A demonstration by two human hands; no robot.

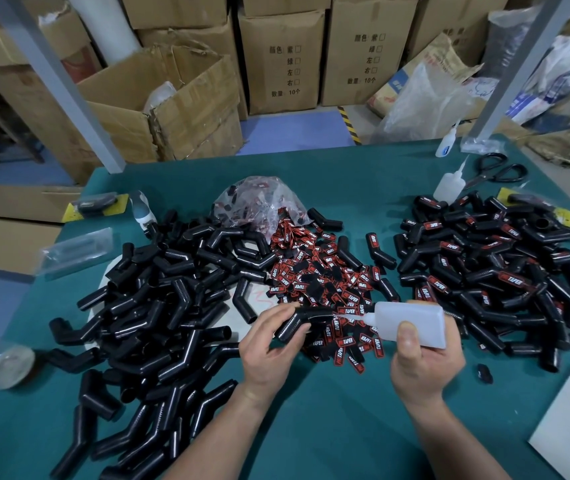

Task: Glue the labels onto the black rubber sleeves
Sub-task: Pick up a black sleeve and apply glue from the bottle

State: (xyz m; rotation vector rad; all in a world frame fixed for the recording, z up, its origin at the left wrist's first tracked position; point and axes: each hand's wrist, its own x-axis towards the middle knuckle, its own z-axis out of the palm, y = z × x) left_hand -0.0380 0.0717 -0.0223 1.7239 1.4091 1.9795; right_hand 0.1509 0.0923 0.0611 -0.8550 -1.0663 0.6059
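- The left hand [269, 344] has its fingers curled round a bent black sleeve [297, 322], low in the centre of the frame.
- The right hand [422, 365] grips a white glue bottle [411, 323], with the nozzle tip at or just beside the sleeve.
- The step in hand looks like gluing; this sleeve shows no label.
- The next move calls for one label from the red-and-black pile [321, 278] just above the hands, pressed squarely on the glue.
- Bare sleeves [159, 306] are heaped at frame left and labelled sleeves [484, 271] at frame right, on the green tabletop [346, 410].
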